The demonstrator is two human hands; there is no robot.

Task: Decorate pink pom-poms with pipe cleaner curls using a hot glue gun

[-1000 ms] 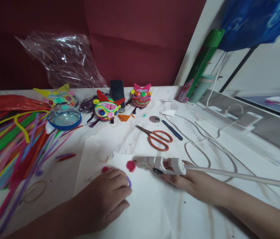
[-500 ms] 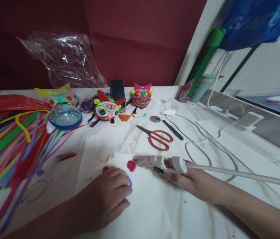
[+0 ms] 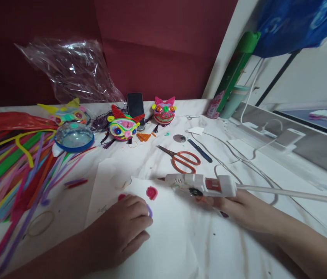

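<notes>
Right hand fingers are wrapped around the white plastic hot-glue gun; no lettering on it is legible. Left hand rests fingers curled, palm down, on white paper sheet. The pink coiled disc lies just beyond its fingertips.

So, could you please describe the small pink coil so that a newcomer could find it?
Start at the white paper sheet under both hands. The pink coil lies there, just beyond the left hand, near the glue gun tip. It is round, spiralled, alone.
</notes>
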